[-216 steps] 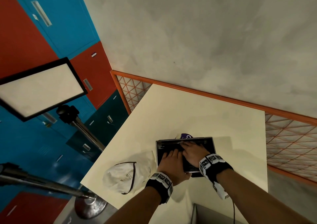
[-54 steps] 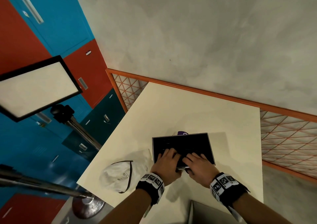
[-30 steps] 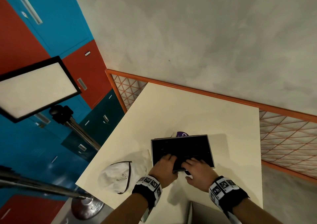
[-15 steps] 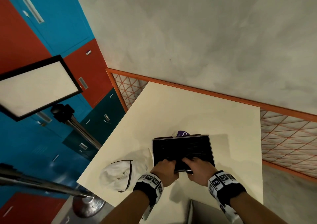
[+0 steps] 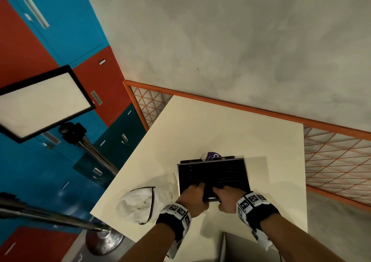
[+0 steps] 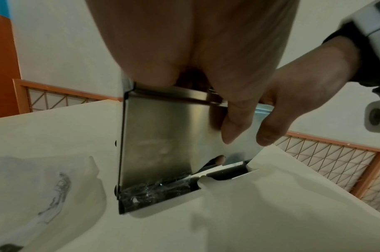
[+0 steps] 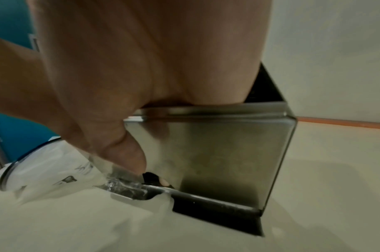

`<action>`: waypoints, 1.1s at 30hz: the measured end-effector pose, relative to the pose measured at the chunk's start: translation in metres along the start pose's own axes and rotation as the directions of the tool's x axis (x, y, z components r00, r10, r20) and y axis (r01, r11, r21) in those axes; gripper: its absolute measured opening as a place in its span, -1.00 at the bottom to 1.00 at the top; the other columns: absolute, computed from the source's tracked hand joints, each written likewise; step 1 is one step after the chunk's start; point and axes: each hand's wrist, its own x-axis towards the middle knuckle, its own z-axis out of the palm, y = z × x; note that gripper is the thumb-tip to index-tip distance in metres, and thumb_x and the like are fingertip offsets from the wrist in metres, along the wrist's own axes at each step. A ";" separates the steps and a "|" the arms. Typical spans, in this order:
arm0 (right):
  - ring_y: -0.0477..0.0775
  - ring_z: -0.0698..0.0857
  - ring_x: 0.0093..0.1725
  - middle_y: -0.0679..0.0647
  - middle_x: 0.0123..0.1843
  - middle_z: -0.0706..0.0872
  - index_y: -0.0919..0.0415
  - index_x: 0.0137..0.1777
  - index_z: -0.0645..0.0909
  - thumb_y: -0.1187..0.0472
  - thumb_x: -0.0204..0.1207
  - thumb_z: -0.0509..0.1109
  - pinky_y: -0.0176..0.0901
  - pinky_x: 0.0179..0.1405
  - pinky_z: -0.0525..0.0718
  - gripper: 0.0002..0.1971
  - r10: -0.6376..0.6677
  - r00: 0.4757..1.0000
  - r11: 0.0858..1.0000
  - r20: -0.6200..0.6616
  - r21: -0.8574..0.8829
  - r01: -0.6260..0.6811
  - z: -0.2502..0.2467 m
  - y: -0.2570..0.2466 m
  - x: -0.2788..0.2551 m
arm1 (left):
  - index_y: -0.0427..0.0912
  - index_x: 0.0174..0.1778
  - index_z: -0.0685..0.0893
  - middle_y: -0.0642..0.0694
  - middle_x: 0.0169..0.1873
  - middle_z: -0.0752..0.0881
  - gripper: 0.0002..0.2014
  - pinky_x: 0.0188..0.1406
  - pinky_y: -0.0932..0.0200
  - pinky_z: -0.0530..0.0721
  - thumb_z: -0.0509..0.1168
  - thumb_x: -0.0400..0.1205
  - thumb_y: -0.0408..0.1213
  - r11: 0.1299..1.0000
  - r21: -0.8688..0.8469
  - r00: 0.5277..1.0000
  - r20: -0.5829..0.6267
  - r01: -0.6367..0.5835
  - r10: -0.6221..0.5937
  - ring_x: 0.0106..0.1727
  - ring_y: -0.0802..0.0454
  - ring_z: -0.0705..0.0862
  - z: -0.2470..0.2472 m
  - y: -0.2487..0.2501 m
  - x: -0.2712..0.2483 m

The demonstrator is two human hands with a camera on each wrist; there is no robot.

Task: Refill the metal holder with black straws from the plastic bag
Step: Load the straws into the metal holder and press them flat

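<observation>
Both hands are on the holder [image 5: 213, 176], which stands on the table [image 5: 220, 125] with its open top packed dark with straws [image 5: 216, 173]. The left hand [image 5: 193, 198] curls over the holder's near rim, fingers down inside, thumb on the steel front. The right hand [image 5: 227, 200] does the same just beside it, fingers hooked over the rim, thumb down the front wall. So both are clenched on the holder's near edge.

From the wrist views, a slot at the holder's foot shows a few straws in clear wrap lying in the dispensing tray.

This looks like settling the load. To do it well, I'd say press evenly along the rim side, keep the straws lying parallel, and hold the holder square on the table so it doesn't tip forward.

Left of the holder lies the bag [image 5: 140, 203], white, crumpled and flat; I can't tell if any straws remain inside. Behind the holder, something purple [image 5: 213, 155] peeks out.
</observation>
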 end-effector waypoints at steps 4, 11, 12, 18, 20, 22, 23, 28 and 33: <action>0.30 0.70 0.14 0.22 0.20 0.68 -0.03 0.48 0.27 0.16 0.42 0.27 0.03 0.09 0.70 -0.41 0.023 1.000 0.998 0.014 0.059 -0.024 0.002 0.005 0.002 | -0.17 0.28 0.65 -0.25 0.15 0.75 -0.62 0.15 0.01 0.73 0.36 0.55 -0.17 0.998 0.053 0.999 0.042 0.025 -0.028 0.15 -0.29 0.74 0.001 0.000 0.001; 0.27 0.67 0.23 0.17 0.30 0.66 -0.12 0.52 0.25 0.12 0.38 0.24 0.03 0.15 0.68 -0.35 0.020 0.998 0.991 -0.052 0.134 -0.013 0.008 0.013 0.003 | -0.19 0.29 0.66 -0.28 0.17 0.75 -0.63 0.16 0.01 0.71 0.36 0.59 -0.14 0.995 0.090 0.997 0.056 0.044 -0.049 0.17 -0.30 0.74 0.004 -0.001 0.004; 0.28 0.68 0.21 0.20 0.28 0.67 -0.07 0.52 0.30 0.14 0.41 0.25 0.00 0.14 0.68 -0.38 0.013 0.999 0.992 -0.041 0.126 -0.008 0.006 0.011 0.003 | -0.18 0.30 0.66 -0.27 0.17 0.75 -0.62 0.15 0.01 0.72 0.36 0.58 -0.14 0.995 0.085 0.997 0.056 0.046 -0.051 0.16 -0.29 0.74 0.004 -0.001 0.004; 0.24 0.70 0.16 0.26 0.22 0.70 0.27 0.27 0.59 0.31 0.47 0.27 -0.10 0.06 0.61 -0.64 0.058 0.997 0.998 0.051 -0.038 -0.056 0.004 -0.010 0.014 | -0.13 0.30 0.67 -0.23 0.15 0.77 -0.60 0.14 0.05 0.71 0.44 0.54 -0.14 0.998 0.040 0.998 0.054 0.038 -0.041 0.16 -0.25 0.75 0.003 -0.001 0.005; 0.14 0.65 0.15 0.23 0.09 0.68 0.24 0.09 0.63 0.42 0.43 0.18 -0.11 0.10 0.54 -0.70 0.121 0.983 0.992 0.138 -0.053 -0.114 0.003 -0.016 0.017 | -0.13 0.31 0.67 -0.22 0.16 0.78 -0.60 0.14 0.06 0.71 0.44 0.53 -0.17 0.999 0.026 0.998 0.050 0.036 -0.037 0.17 -0.25 0.75 0.003 -0.001 0.005; 0.09 0.51 -0.01 0.14 -0.08 0.54 0.22 0.00 0.60 0.28 0.52 0.34 -0.08 -0.01 0.46 -0.91 0.102 0.980 0.995 0.172 -0.028 -0.099 -0.001 -0.016 0.020 | -0.13 0.32 0.67 -0.22 0.17 0.77 -0.59 0.16 0.05 0.71 0.44 0.53 -0.19 0.999 0.023 0.998 0.049 0.042 -0.043 0.18 -0.25 0.74 0.004 -0.001 0.004; 0.09 0.47 -0.05 0.12 -0.08 0.50 0.23 0.08 0.61 0.19 0.53 0.38 -0.07 -0.04 0.45 -0.82 0.073 0.982 0.997 0.177 -0.015 -0.071 0.001 -0.012 0.023 | -0.14 0.32 0.67 -0.23 0.18 0.76 -0.59 0.16 0.05 0.71 0.43 0.53 -0.19 0.999 0.026 0.997 0.051 0.048 -0.049 0.19 -0.26 0.74 0.005 -0.001 0.004; 0.17 0.53 -0.20 0.23 -0.04 0.69 0.30 0.12 0.61 0.12 0.46 0.35 -0.11 -0.19 0.46 -0.69 0.015 0.996 0.994 0.092 -0.106 -0.005 0.003 0.000 0.019 | -0.13 0.25 0.69 -0.22 0.11 0.77 -0.66 0.12 0.04 0.70 0.40 0.55 -0.17 0.998 0.040 0.995 0.087 0.047 -0.050 0.16 -0.25 0.74 0.006 -0.003 0.005; 0.26 0.67 -0.11 0.22 0.01 0.72 0.26 0.19 0.56 0.19 0.43 0.33 -0.09 -0.13 0.62 -0.67 0.001 1.000 0.998 0.009 -0.057 0.000 0.006 0.004 0.016 | -0.18 0.29 0.68 -0.28 0.18 0.76 -0.64 0.18 0.00 0.68 0.36 0.61 -0.12 0.989 0.140 0.993 0.103 0.043 -0.058 0.23 -0.29 0.72 0.008 -0.002 0.008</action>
